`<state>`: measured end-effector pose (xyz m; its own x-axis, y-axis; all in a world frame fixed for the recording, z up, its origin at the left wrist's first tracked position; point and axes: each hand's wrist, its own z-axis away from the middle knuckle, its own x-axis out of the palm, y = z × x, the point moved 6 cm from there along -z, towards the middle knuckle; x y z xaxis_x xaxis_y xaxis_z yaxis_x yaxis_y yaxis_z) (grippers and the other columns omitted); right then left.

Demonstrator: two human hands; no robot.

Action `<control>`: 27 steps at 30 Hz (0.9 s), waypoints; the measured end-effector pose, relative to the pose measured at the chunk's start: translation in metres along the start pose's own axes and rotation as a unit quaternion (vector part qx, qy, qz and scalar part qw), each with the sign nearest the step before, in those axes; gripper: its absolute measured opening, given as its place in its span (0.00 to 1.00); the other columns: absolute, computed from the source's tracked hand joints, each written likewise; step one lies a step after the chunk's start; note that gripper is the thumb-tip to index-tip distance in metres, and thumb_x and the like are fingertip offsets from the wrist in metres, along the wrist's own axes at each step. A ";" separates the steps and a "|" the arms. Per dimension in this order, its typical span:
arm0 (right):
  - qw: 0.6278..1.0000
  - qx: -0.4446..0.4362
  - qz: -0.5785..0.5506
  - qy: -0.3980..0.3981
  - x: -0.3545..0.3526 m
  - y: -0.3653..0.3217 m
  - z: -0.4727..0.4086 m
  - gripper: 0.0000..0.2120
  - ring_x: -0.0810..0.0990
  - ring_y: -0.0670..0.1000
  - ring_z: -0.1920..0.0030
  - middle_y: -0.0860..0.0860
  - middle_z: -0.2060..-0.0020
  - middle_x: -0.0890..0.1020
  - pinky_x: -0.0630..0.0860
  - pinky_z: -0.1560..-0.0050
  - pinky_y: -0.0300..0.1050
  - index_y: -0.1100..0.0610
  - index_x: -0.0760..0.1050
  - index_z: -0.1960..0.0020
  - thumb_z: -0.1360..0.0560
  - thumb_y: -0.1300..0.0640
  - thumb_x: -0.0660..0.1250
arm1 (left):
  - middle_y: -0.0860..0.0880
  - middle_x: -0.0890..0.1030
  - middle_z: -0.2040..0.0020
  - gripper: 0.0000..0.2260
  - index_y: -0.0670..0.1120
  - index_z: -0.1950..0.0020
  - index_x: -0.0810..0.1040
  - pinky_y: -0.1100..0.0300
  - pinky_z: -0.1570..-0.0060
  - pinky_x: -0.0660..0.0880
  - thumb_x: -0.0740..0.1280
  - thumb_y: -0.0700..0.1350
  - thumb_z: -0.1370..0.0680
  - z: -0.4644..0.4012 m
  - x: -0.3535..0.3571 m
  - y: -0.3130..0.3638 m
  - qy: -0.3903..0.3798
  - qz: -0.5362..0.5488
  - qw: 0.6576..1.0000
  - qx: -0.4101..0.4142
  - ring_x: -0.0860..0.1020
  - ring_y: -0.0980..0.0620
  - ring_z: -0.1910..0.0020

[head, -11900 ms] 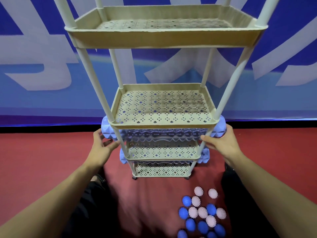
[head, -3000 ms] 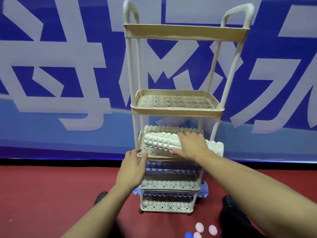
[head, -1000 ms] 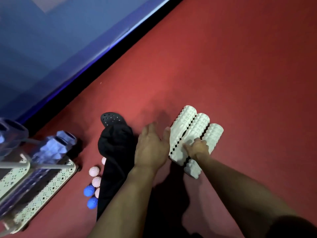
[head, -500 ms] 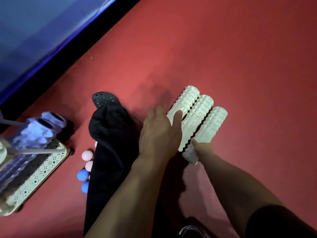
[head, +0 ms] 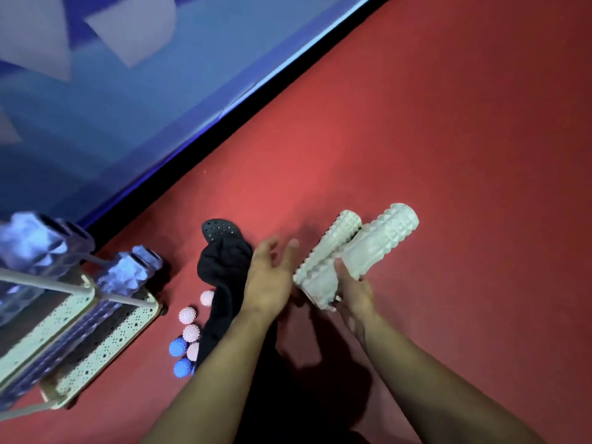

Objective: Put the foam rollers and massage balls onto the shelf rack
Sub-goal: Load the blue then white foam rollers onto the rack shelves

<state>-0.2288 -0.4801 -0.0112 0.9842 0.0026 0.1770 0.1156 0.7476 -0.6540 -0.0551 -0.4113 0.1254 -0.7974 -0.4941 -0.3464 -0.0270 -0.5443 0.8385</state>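
Step in hand: pickup of white foam rollers off the red floor, for transfer to the shelf rack.

- Right hand (head: 354, 291): fingers curled under the raised white roller (head: 382, 241), thumb over it; near end lifted, far end angled up and away.
- Left hand (head: 272, 280): fingers spread and relaxed, holding nothing, just beside the 2nd white roller (head: 326, 254), which lies against the raised 1.
- Shelf rack (head: 105, 328): at left frame edge, purple rollers (head: 128, 274) lying on its tiers.
- Massage balls (head: 187, 334): pink and blue, on floor betw. rack and a black trouser leg (head: 221, 277).

Next move, est.: left hand needs a grip on the 2nd roller, then carry both to a free tier.

Vs. 0.5 s ago: 3 rollers lay flat side by side, left palm on them; now 1 is up, left hand is off, only 2 seen clearly.
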 end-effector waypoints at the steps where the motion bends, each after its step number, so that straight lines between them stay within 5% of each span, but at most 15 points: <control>1: 0.999 -0.005 -0.003 -0.049 0.020 -0.009 0.017 0.31 0.87 0.59 0.52 0.61 0.47 0.86 0.84 0.56 0.55 0.62 0.75 0.35 0.28 0.43 0.78 | 0.53 0.76 0.31 0.25 0.51 0.28 0.73 0.55 0.28 0.68 0.67 0.61 0.21 0.008 -0.010 0.000 0.010 0.039 0.999 -0.017 0.75 0.55 0.33; 4: 0.980 -0.025 -0.006 -0.196 0.083 -0.040 0.084 0.21 0.85 0.59 0.42 0.59 0.42 0.85 0.78 0.36 0.61 0.60 0.78 0.35 0.21 0.46 0.70 | 0.47 0.81 0.36 0.29 0.47 0.32 0.76 0.47 0.31 0.73 0.68 0.67 0.24 0.033 -0.048 0.007 0.041 0.119 0.991 -0.035 0.79 0.47 0.36; 7: 0.954 -0.063 -0.015 -0.292 0.136 -0.062 0.144 0.18 0.83 0.56 0.38 0.57 0.39 0.84 0.78 0.35 0.55 0.58 0.76 0.32 0.18 0.51 0.66 | 0.47 0.85 0.47 0.31 0.45 0.42 0.80 0.47 0.41 0.78 0.68 0.71 0.28 0.050 -0.088 0.018 0.082 0.132 0.988 0.009 0.84 0.48 0.48; 10: 0.936 -0.077 -0.019 -0.343 0.188 -0.065 0.202 0.16 0.84 0.56 0.40 0.58 0.40 0.84 0.82 0.41 0.48 0.60 0.75 0.31 0.18 0.58 0.65 | 0.48 0.85 0.45 0.37 0.48 0.38 0.79 0.46 0.42 0.79 0.68 0.76 0.32 0.081 -0.151 0.024 0.188 0.152 0.970 0.028 0.84 0.48 0.48; 15: 0.894 -0.090 0.002 -0.440 0.265 -0.033 0.297 0.23 0.80 0.58 0.34 0.58 0.36 0.82 0.71 0.28 0.58 0.59 0.73 0.28 0.21 0.56 0.69 | 0.33 0.83 0.51 0.33 0.37 0.47 0.79 0.38 0.52 0.79 0.66 0.69 0.24 0.142 -0.248 0.024 0.283 0.238 0.923 0.104 0.81 0.42 0.58; 19: 0.857 -0.114 0.077 -0.497 0.302 0.007 0.368 0.39 0.81 0.54 0.34 0.53 0.37 0.83 0.71 0.28 0.59 0.56 0.74 0.29 0.35 0.40 0.81 | 0.42 0.86 0.53 0.24 0.48 0.54 0.82 0.36 0.44 0.79 0.67 0.69 0.29 0.209 -0.313 -0.006 0.424 0.362 0.828 0.053 0.84 0.39 0.50; 24: 0.781 -0.178 0.330 -0.500 0.324 0.039 0.425 0.26 0.82 0.46 0.40 0.42 0.43 0.85 0.81 0.41 0.50 0.49 0.79 0.36 0.28 0.35 0.72 | 0.54 0.85 0.54 0.16 0.48 0.49 0.81 0.42 0.46 0.79 0.64 0.60 0.22 0.278 -0.380 -0.024 0.503 0.344 0.791 0.061 0.83 0.46 0.51; 27: 0.687 -0.306 0.452 -0.479 0.338 0.036 0.448 0.27 0.87 0.48 0.58 0.45 0.61 0.88 0.83 0.47 0.53 0.53 0.85 0.57 0.32 0.28 0.70 | 0.57 0.82 0.53 0.14 0.47 0.51 0.80 0.49 0.49 0.75 0.63 0.56 0.19 0.309 -0.419 -0.036 0.554 0.306 0.772 0.061 0.80 0.46 0.53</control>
<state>0.0477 -0.1545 0.3544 0.1844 0.9380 -0.2935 -0.1610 -0.2657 -0.9505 0.0935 0.0251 0.3706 0.3202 -0.9465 0.0393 0.0397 0.0549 0.9977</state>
